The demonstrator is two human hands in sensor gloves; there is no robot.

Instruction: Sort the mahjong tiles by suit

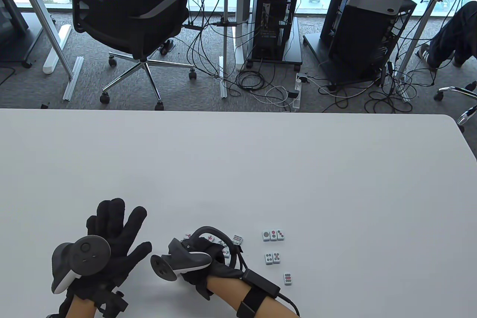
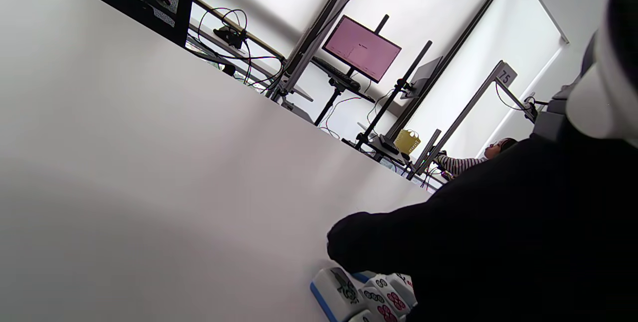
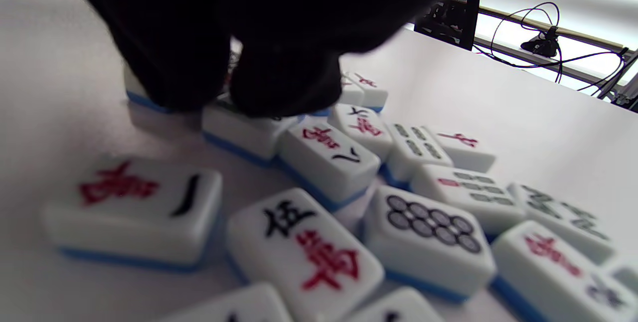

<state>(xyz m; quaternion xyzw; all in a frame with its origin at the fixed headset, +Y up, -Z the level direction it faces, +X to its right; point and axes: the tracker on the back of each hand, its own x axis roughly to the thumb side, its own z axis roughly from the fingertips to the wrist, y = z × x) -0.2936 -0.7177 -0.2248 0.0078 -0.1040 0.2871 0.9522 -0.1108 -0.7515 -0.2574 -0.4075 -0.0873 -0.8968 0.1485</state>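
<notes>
Several white, blue-backed mahjong tiles lie face up in a loose cluster (image 3: 324,162) under my right hand (image 1: 210,254). In the right wrist view two gloved fingertips (image 3: 284,87) rest on top of tiles at the cluster's far side; no tile is pinched. Character, dot and bamboo tiles are mixed there. To the right, dot tiles lie apart: a row of three (image 1: 273,235), a pair (image 1: 272,257) and a single one (image 1: 287,278). My left hand (image 1: 115,228) lies flat on the table with fingers spread, empty, left of the cluster.
A bamboo tile (image 1: 237,238) sits at the cluster's right edge. The white table (image 1: 261,169) stretches far back and to both sides. The left wrist view shows the right hand's dark glove (image 2: 498,237) over a few tiles (image 2: 349,292).
</notes>
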